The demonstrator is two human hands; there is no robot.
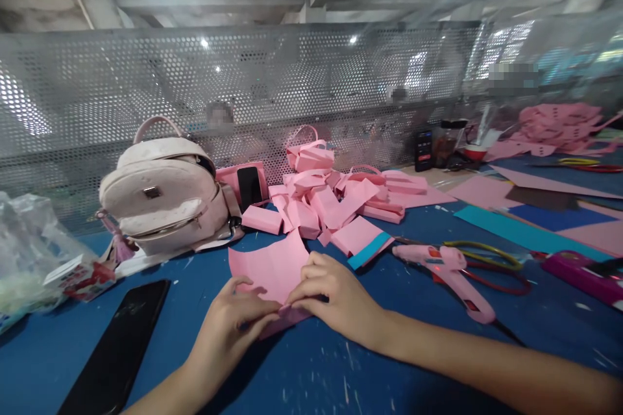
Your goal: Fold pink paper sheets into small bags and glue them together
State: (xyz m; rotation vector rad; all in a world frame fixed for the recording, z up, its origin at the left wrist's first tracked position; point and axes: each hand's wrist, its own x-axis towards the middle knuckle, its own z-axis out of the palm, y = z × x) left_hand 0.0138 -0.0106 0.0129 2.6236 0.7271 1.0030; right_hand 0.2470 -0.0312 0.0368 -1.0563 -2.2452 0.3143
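Note:
A sheet of pink paper lies in front of me, its far edge curling up off the blue table. My left hand pinches its near edge between thumb and fingers. Right beside it, my right hand grips the same edge, the fingertips of both hands almost touching. The bit of edge under the fingers is partly hidden. Just beyond the sheet is a folded pink paper piece with a blue strip. A pink hot glue gun rests on its side to the right of my right hand.
Folded pink paper pieces are heaped behind the sheet. A pale backpack stands at the left, a black phone nearer me. Scissors and a purple tool lie right. A perforated metal screen closes off the back.

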